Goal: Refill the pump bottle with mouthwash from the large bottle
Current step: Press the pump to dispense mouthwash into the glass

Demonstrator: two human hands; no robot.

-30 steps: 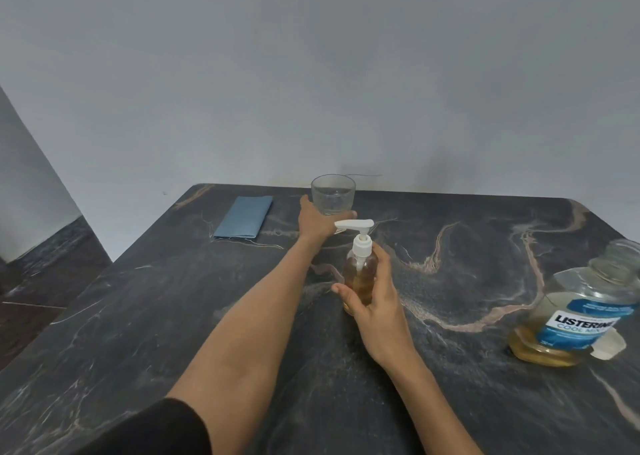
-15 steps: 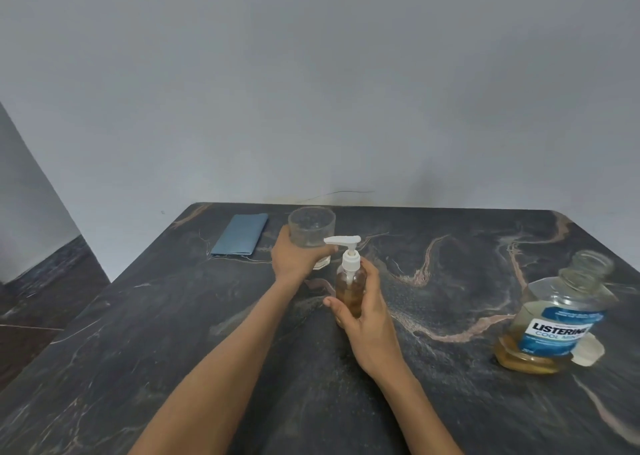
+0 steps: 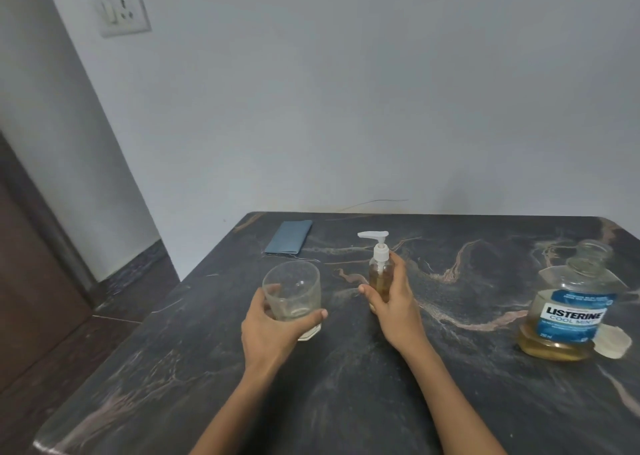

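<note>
A small clear pump bottle [image 3: 378, 274] with a white pump head and amber liquid stands upright mid-table. My right hand [image 3: 393, 302] grips its body from the right. My left hand [image 3: 268, 330] holds an empty clear glass [image 3: 292, 297] to the left of the pump bottle, nearer to me. The large mouthwash bottle [image 3: 571, 312], uncapped, with a blue label and a little amber liquid at the bottom, stands at the right edge. Its white cap [image 3: 612, 342] lies beside it on the table.
A folded blue cloth [image 3: 289, 237] lies at the back left of the dark marble table [image 3: 346, 385]. The wall runs right behind the table. The table's left edge drops to a dark floor [image 3: 52, 350].
My left hand has pulled the glass from the back of the table toward me and to the left. The right hand stays on the pump bottle. The camera has tilted up.
</note>
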